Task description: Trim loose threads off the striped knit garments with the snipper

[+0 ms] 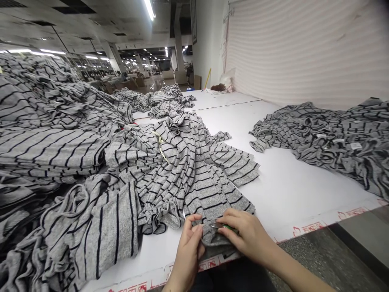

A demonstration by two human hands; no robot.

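Observation:
A grey garment with dark stripes [209,190] lies at the front edge of the white table, its near end bunched between my hands. My left hand [191,243] pinches the left side of that near end. In my right hand [243,233] is a small tool with a green handle [229,228]; its thin metal tip points left at the cloth, toward my left fingers. Just beyond, more striped cloth is gathered, with a pale yellow tie [161,147] on it.
Tall heaps of striped cloth [51,150] fill the left side. Another striped pile [340,138] with white labels lies at the right. The white table [282,182] has red print along its front edge. A pinkish sheet [304,52] hangs behind it.

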